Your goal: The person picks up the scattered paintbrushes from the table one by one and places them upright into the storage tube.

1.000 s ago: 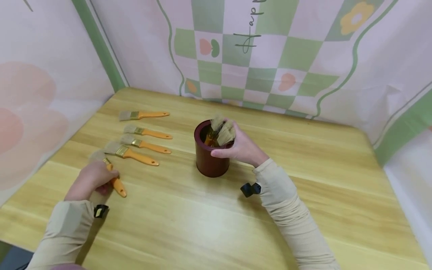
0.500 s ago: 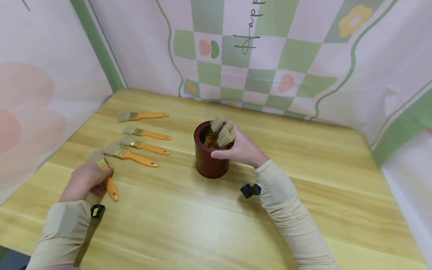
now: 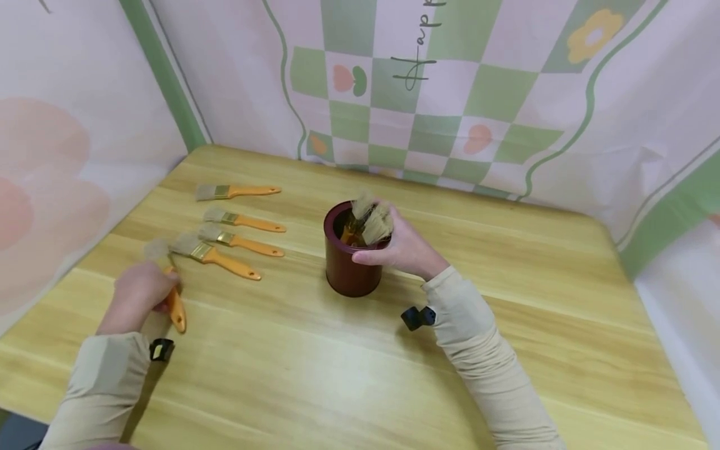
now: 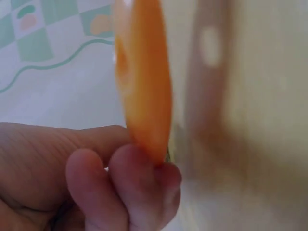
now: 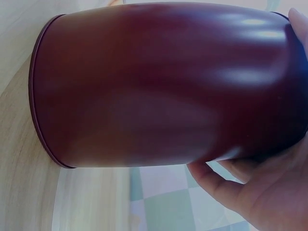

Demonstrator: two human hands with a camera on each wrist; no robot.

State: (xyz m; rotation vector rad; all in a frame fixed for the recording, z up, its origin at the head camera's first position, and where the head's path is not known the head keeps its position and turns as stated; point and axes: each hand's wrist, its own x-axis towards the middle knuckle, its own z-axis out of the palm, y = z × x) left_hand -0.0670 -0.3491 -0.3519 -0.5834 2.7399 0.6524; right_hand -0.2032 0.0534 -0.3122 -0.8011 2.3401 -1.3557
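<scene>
At the left of the head view my left hand [image 3: 143,287] pinches a paintbrush [image 3: 177,312] by its orange handle, the pale bristles pointing away from me. The left wrist view shows fingertips [image 4: 137,168] closed on that handle [image 4: 147,72], whose shadow falls on the table. Mid-table stands a dark red can [image 3: 351,272], upright, and my right hand [image 3: 406,247] grips it near the rim from the right. Bristle ends [image 3: 378,225] of brushes stick up out of the can. Seen from the right wrist, thumb and fingers lie around the can's wall [image 5: 144,86].
Several more paintbrushes lie on the wooden table [image 3: 315,375] left of the can: a wide one [image 3: 230,262] close to my left hand, others behind it, and one [image 3: 253,190] farthest back. A checkered cloth [image 3: 405,131] hangs behind the table.
My left hand has shifted a little left with the paintbrush, and its handle end has swung left, now pointing more toward me. The right hand and can have stayed in place.
</scene>
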